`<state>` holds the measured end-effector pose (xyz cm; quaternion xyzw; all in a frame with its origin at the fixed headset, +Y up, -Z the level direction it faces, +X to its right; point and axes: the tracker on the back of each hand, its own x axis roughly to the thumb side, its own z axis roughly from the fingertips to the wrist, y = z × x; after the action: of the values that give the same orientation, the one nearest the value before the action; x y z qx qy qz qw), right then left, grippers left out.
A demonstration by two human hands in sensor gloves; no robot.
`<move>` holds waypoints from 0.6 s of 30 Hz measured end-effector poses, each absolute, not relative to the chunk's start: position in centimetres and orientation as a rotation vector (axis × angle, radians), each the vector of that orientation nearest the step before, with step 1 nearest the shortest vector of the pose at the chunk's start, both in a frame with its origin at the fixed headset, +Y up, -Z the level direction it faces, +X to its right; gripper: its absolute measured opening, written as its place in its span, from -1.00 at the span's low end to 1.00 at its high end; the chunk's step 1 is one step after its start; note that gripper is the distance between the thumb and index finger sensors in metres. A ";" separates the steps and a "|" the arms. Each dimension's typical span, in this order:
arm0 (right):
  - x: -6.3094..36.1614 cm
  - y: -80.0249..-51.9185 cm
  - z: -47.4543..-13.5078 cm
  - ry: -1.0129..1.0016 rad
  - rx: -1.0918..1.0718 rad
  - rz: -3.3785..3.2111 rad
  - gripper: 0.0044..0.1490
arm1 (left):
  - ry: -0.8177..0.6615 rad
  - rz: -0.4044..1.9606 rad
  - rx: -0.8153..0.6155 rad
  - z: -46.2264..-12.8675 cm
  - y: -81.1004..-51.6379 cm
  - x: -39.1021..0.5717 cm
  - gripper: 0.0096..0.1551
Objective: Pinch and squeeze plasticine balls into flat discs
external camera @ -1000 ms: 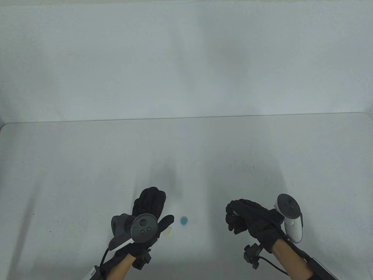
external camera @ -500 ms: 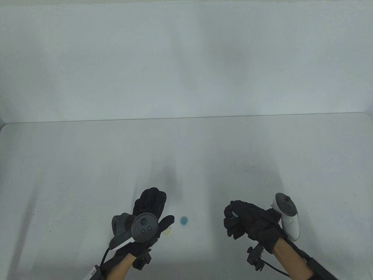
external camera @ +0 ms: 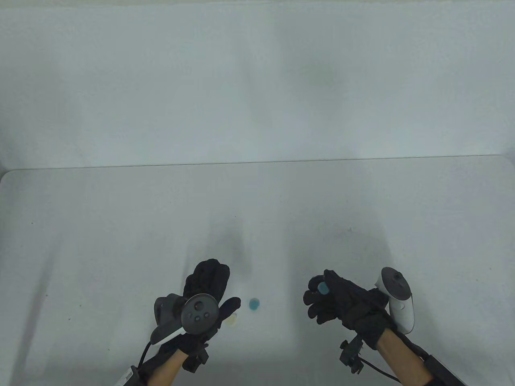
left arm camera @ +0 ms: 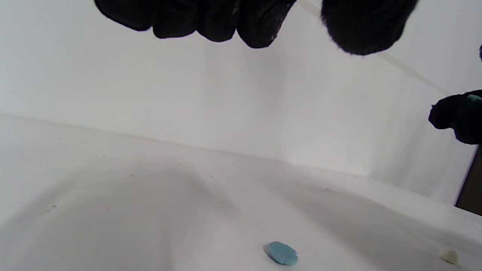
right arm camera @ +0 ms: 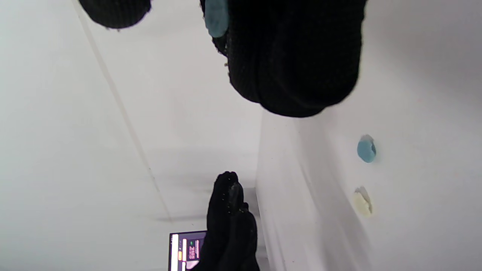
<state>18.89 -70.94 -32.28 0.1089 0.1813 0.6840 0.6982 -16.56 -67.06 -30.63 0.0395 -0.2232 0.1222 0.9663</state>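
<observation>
My right hand is raised above the table and holds a flattened blue plasticine piece against its fingers. In the right wrist view the piece lies on the fingers and the thumb stands apart from it. My left hand is open and empty, fingers stretched forward, low over the table. A blue disc lies on the table just right of the left thumb, and it also shows in the left wrist view. A small cream disc lies by the left thumb.
The white table ends at a far edge against a white backdrop. A lit screen shows at the bottom of the right wrist view.
My right hand has turned and loosened its pinch, the thumb lifting so the blue piece shows more. The left hand and the discs on the table have not moved.
</observation>
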 end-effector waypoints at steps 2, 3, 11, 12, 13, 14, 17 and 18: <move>18.9 -70.8 -32.3 0.391 0.232 1.531 -0.15 | -0.453 0.260 0.062 -30.7 -67.2 -16.5 -0.06; 19.0 -70.8 -32.3 0.389 0.231 1.532 -0.20 | -0.454 0.259 0.061 -30.7 -67.2 -16.5 -0.06; 19.2 -70.4 -32.3 0.328 0.204 1.577 -0.46 | -0.458 0.246 0.070 -30.6 -67.2 -16.5 -0.06; 19.2 -70.5 -32.3 0.331 0.200 1.580 -0.47 | -0.458 0.251 0.071 -30.7 -67.2 -16.5 -0.06; 19.2 -70.4 -32.3 0.325 0.191 1.584 -0.48 | -0.457 0.256 0.069 -30.7 -67.2 -16.5 -0.06; 19.2 -70.4 -32.2 0.315 0.184 1.591 -0.48 | -0.456 0.258 0.067 -30.7 -67.2 -16.6 -0.06; 19.3 -70.2 -32.3 0.292 0.174 1.613 -0.50 | -0.458 0.247 0.078 -30.6 -67.1 -16.6 -0.06; 19.4 -70.2 -32.3 0.290 0.173 1.619 -0.51 | -0.458 0.254 0.079 -30.7 -67.1 -16.6 -0.06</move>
<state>19.37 -70.20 -32.27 0.0771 0.1291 0.7203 0.6771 -16.57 -67.09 -30.66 0.0389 -0.2263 0.1256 0.9652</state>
